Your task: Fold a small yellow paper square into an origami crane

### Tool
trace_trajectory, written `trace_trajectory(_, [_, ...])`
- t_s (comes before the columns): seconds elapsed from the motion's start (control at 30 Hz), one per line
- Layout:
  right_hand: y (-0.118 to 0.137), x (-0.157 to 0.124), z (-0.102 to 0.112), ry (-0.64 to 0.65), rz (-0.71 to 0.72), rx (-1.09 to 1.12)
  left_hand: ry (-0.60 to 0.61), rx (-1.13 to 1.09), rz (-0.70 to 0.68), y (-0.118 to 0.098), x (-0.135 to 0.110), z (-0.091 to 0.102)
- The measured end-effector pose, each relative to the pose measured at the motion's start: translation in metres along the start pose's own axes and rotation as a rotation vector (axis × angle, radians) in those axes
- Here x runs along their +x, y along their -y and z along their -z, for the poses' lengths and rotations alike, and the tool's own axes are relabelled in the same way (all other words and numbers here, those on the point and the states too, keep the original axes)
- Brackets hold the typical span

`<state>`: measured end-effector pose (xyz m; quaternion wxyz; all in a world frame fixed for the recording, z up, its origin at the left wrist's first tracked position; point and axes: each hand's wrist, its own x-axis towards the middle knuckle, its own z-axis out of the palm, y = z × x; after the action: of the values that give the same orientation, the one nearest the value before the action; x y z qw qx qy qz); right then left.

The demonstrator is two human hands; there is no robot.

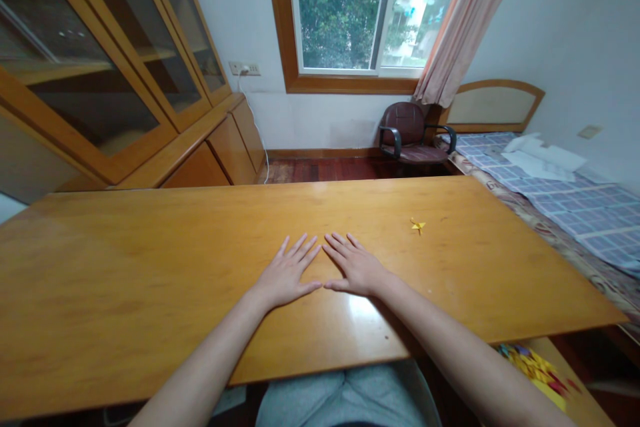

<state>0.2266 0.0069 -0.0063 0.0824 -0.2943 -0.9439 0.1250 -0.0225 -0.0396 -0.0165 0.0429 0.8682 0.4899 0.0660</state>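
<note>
My left hand (289, 273) lies flat on the wooden table (150, 280), palm down with its fingers spread. Beside it my right hand (357, 267) rests the same way, the two thumbs pointing at each other and nearly meeting. Neither hand holds anything. To the right of my right hand, a small yellow star-like piece, perhaps folded paper (418, 226), sits on the tabletop.
Below the table's right front edge, an open drawer (575, 360) holds several yellow and coloured pieces (537, 368). Beyond the table stand a maroon armchair (407, 133) and a bed (565, 193). A glass-fronted cabinet (195, 123) lines the left wall.
</note>
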Motion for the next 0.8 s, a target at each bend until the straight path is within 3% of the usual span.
trace_trajectory(0.4, [0.002,-0.001,0.0,-0.056,-0.032,0.023,-0.013,-0.026,0.022,0.0,-0.002,0.001])
trace_trajectory(0.6, [-0.001,-0.006,0.003,-0.249,-0.077,0.093,-0.051,-0.059,0.041,0.005,-0.004,-0.001])
trace_trajectory(0.8, [-0.034,-0.024,0.007,-0.471,-0.256,0.086,-0.057,-0.084,0.07,0.008,-0.005,-0.003])
